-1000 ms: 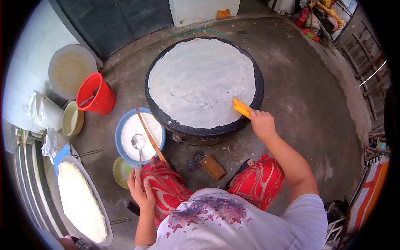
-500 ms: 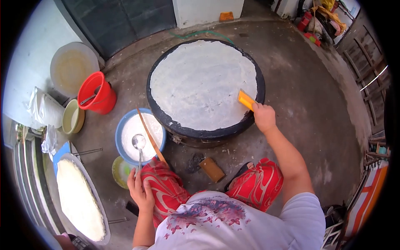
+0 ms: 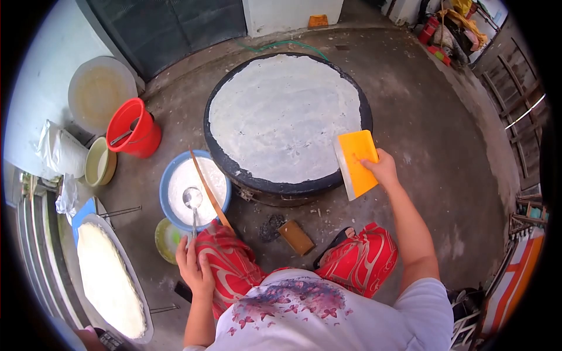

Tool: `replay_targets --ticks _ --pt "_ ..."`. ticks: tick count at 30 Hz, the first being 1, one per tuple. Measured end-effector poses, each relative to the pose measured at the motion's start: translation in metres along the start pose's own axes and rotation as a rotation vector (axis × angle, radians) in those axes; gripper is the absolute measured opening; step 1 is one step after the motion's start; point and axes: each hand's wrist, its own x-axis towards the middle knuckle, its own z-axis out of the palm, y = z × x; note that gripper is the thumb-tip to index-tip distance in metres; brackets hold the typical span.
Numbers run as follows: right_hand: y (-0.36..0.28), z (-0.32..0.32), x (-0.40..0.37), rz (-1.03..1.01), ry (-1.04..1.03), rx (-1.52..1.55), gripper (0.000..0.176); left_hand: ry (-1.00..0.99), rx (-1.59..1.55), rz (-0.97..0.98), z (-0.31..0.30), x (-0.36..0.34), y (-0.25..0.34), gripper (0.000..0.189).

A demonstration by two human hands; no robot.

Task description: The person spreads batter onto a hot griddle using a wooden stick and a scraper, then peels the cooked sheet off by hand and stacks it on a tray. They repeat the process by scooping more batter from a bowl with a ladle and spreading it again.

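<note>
My right hand grips a yellow scraper with a pale metal edge, held up over the right rim of a big round griddle. A thin white sheet of batter covers most of the griddle's top. By my left knee, my left hand has its fingers around the handle end of a metal ladle. The ladle's bowl rests in white batter inside a blue basin. Across this basin leans a long wooden stick.
Left of me, a stack of pale round sheets lies on a tray. A red bucket, an olive bowl and a green bowl stand on the floor. A brown block lies between my feet and the griddle.
My right hand has lifted the scraper off the batter sheet and moved it right and toward me, turning its broad face upward. My left hand stays at the ladle.
</note>
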Motion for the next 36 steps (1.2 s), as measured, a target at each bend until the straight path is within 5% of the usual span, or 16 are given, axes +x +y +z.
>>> replay_targets --ticks 4,7,9,11,13,17,19,22,26,29,32,34,36 --pt "0.007 -0.003 0.031 0.1 0.026 0.061 0.023 0.001 -0.02 -0.03 0.0 -0.002 0.0 0.033" --pt "-0.002 -0.019 0.045 0.095 0.261 -0.285 0.025 0.0 0.021 -0.045 -0.001 -0.003 -0.001 0.033" --pt "0.005 -0.025 0.053 0.128 0.106 0.039 0.029 -0.006 0.012 -0.058 -0.002 -0.002 -0.001 0.033" --pt "0.016 -0.024 0.057 0.156 0.163 0.077 0.035 -0.017 -0.006 -0.07 -0.002 -0.001 -0.001 0.033" --pt "0.036 -0.027 0.069 0.246 0.355 -0.065 0.041 -0.024 -0.014 -0.089 -0.002 0.001 -0.002 0.033" --pt "0.048 -0.013 0.09 0.194 0.372 -0.076 0.047 -0.067 0.007 -0.093 0.0 0.005 -0.004 0.034" --pt "0.026 -0.01 0.105 0.083 0.491 -0.394 0.05 -0.083 0.013 -0.099 0.0 0.01 -0.001 0.035" --pt "-0.006 -0.019 0.145 0.308 0.404 -0.395 0.062 -0.122 0.024 -0.079 0.004 0.017 -0.001 0.035" --pt "-0.003 -0.006 0.203 0.193 0.431 -0.57 0.055 -0.113 0.051 -0.087 0.011 0.028 0.003 0.037" --pt "-0.028 -0.003 0.247 0.338 0.397 -0.581 0.053 -0.166 0.101 -0.034 0.009 0.046 0.013 0.035" --pt "-0.027 0.017 0.29 0.148 0.34 -0.618 0.051 -0.195 0.106 -0.061 0.013 0.06 0.02 0.034" --pt "-0.038 0.018 0.318 0.342 0.264 -0.735 0.053 -0.221 0.152 -0.049 0.014 0.067 0.017 0.032" --pt "-0.05 0.033 0.339 0.279 0.274 -0.705 0.053 -0.228 0.173 -0.06 0.015 0.073 0.016 0.032"
